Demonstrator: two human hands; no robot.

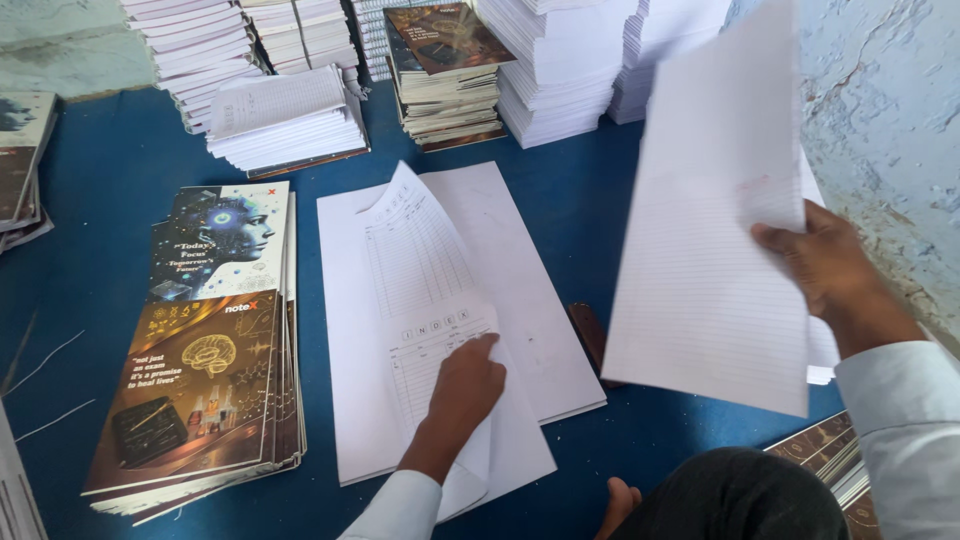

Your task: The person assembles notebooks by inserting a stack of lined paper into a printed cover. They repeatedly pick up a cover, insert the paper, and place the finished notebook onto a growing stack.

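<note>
My left hand presses flat, fingers spread, on the index sheet atop the white stack. My right hand pinches ruled sheets aloft, right of the stack, long axis upright.

**Both hands on paper, arms spread**

I see my left hand pressed palm-down, fingers curled, on the printed index sheet, its pale-sleeved forearm rising from the bottom edge. My right hand is raised to the right of that sheet, thumb and fingers pinching a tall ruled white sheet by its edge, wrist bent, sleeve at the cuff.
</note>
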